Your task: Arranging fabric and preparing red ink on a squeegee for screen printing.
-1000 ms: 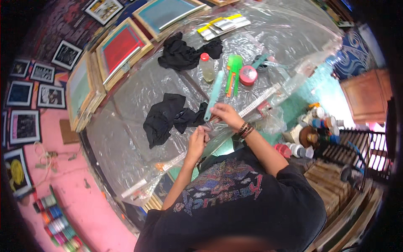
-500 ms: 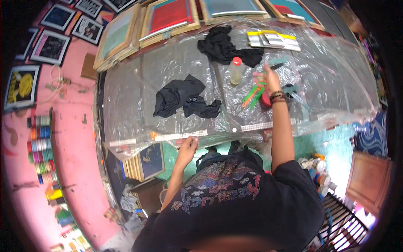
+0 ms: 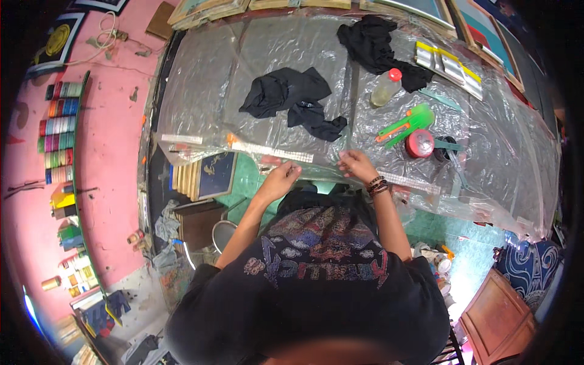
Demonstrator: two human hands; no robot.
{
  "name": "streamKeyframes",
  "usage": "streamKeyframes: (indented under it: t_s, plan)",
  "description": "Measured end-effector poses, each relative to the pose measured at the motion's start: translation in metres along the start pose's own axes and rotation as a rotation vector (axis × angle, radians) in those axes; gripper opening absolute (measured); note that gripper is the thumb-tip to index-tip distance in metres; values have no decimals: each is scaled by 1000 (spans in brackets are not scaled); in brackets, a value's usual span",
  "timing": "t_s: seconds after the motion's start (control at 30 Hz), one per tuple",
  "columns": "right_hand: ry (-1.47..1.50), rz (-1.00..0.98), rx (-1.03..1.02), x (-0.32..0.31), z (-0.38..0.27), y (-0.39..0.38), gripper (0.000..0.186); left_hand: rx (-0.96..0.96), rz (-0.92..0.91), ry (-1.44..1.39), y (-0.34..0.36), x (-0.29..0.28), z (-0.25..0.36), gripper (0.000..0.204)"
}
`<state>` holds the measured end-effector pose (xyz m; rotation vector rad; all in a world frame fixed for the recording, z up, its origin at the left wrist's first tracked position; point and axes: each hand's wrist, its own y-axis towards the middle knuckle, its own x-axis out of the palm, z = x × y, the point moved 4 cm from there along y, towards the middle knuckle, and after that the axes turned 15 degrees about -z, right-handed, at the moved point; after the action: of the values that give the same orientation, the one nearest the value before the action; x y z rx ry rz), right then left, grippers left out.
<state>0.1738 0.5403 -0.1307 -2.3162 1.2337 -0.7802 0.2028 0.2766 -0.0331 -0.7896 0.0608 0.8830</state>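
Observation:
My left hand (image 3: pixel 282 180) is at the table's front edge, below a white gridded strip (image 3: pixel 274 152); its fingers are curled closed, and nothing shows in them. To its right, my right hand (image 3: pixel 358 165) hovers over the same edge with fingers loosely bent and apart, holding nothing visible. Beyond it lie green spatulas (image 3: pixel 420 115) with an orange one (image 3: pixel 396 129), beside a round red container (image 3: pixel 420 143) and a round black one (image 3: pixel 447 149). A crumpled dark cloth (image 3: pixel 274 91) lies ahead of my left hand.
Clear plastic sheeting (image 3: pixel 201 85) covers the table. A red-capped bottle (image 3: pixel 387 89), a black cloth (image 3: pixel 371 45) and yellow-and-white flat pieces (image 3: pixel 447 68) lie farther back. Framed screens (image 3: pixel 213 11) line the far edge. Thread spools (image 3: pixel 59 125) hang on the left wall.
My right hand has left the green and orange spatulas, which now rest on the table, and drawn back to the front edge near my left hand. The head view has shifted.

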Motion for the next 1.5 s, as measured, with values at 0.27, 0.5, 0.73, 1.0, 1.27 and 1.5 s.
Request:
streamKeyframes:
  t_s: [0.27,0.5,0.73,1.0,1.27,1.5]
  plan:
    - [-185,75,-76,9,-14,26,47,57,-15,51,9,-20,-2,33]
    - [-286,249,-165,16,-45,70,48,-42,-88,-83,19,-80,-30,31]
    - [-843,627,-174,76,-83,139,65,144,91,-29,13,-189,-92,26]
    - [-1032,858,183,81,-100,169,44,177,119,-11,14,-313,-159,30]
    - [-1096,1301,272,53,-129,58,58,309,27,277,94,-322,-129,24]
    - [-639,1062,76,51,-130,109,41,614,390,748,159,-267,-78,21]
